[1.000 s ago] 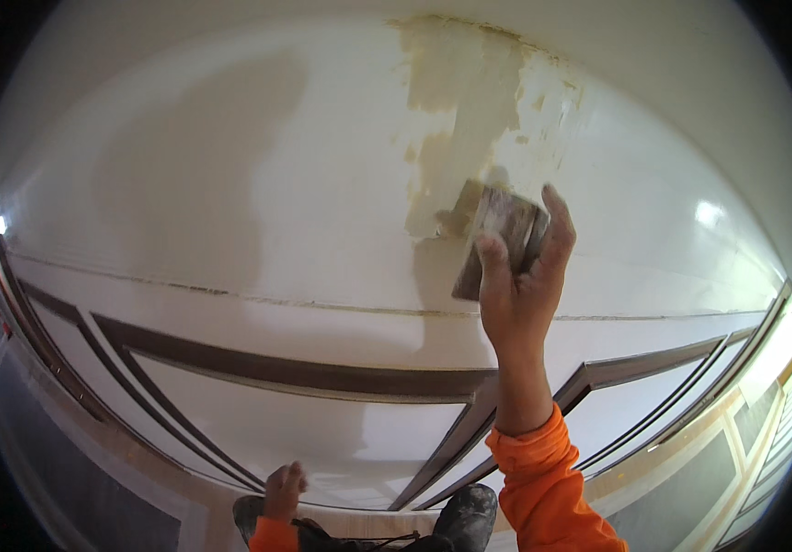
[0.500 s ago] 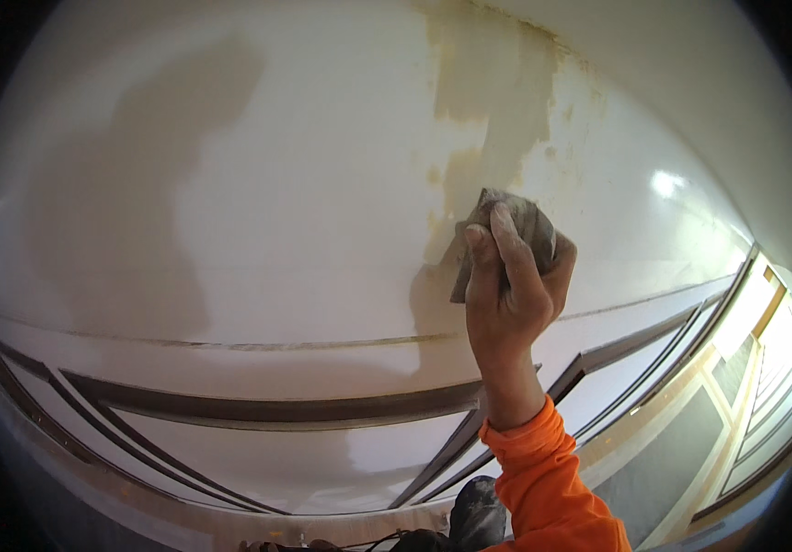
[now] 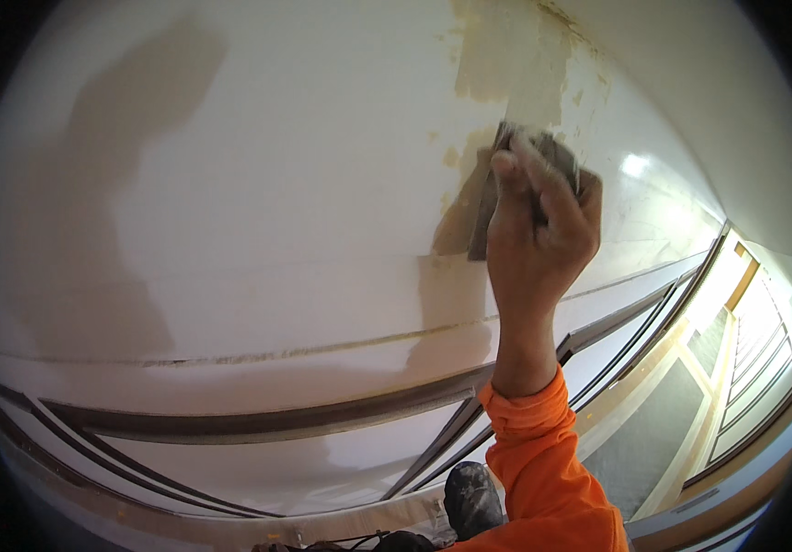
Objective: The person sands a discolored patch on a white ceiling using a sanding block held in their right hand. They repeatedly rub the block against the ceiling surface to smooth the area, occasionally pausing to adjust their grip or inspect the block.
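Note:
My right hand (image 3: 543, 207), at the end of an orange sleeve, reaches up to a pale wall (image 3: 322, 184). Its thumb and fingers are closed on a dark, dusty sheet that looks like sandpaper (image 3: 485, 216), pressed flat or nearly so against the wall. Above the hand, tan patches (image 3: 483, 69) with ragged edges show on the wall's surface. The part of the sheet under my fingers is hidden. My left hand is out of view.
Dark moulding strips (image 3: 258, 423) frame panels low on the wall, below a thin rough line (image 3: 230, 359). A dust-marked dark shoe (image 3: 472, 497) shows at the bottom. To the right runs a corridor floor with a grey covering (image 3: 644, 442). Shadows fall across the wall.
My right hand has slid upward and slightly right along the wall with the sandpaper still in its grip. The whole view has shifted somewhat too.

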Motion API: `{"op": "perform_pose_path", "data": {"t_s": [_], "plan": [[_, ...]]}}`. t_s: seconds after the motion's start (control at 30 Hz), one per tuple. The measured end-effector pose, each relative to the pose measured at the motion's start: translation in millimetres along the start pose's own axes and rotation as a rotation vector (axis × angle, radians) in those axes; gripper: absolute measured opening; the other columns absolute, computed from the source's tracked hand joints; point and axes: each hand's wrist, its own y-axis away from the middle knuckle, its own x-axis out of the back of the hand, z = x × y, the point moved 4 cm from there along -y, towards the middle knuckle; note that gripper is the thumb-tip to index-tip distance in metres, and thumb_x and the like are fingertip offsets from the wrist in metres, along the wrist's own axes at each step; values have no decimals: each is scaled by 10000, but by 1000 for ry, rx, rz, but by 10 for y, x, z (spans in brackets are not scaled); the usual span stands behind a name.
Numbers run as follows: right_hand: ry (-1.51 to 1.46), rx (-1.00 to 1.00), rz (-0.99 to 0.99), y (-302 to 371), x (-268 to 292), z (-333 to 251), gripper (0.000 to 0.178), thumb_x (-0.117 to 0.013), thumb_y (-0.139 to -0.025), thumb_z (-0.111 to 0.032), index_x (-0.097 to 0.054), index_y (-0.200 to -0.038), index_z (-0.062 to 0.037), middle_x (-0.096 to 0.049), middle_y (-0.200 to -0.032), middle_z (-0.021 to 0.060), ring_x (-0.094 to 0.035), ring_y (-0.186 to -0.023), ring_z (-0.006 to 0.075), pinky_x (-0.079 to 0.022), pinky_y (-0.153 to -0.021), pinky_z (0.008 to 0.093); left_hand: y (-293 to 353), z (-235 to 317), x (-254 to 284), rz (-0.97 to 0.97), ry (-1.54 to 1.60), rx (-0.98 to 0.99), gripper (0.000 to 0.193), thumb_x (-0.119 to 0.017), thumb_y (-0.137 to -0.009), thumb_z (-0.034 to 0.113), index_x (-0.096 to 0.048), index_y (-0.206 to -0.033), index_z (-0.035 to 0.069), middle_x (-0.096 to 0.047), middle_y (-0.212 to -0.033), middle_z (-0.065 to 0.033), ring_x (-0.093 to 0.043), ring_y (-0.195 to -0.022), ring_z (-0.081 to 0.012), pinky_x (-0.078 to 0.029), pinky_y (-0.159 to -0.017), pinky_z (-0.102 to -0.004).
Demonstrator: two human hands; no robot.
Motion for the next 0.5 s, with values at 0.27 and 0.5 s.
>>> {"op": "perform_pose_path", "data": {"t_s": [0.27, 0.5], "plan": [[-370, -264, -298, 717, 297, 173, 546, -851, -692, -137, -593, -1172, -97, -597, -1062, 141, -588, -847, 229, -499, -722, 323, 8, 147, 86, -3, 21, 64, 463, -563, -810, 529, -689, -1051, 154, -610, -1225, -163, -539, -1152, -393, -454, -965, -527], [-1458, -953, -277, 919, 477, 230, 694, -747, -706, -135, -444, -1326, -66, -542, -1143, 174, -605, -949, 291, -552, -682, 355, -236, -284, -398, 55, -37, -46, 510, -604, -779, 544, -695, -1048, 121, -660, -1114, -164, -586, -1076, -373, -473, -921, -522]]}}
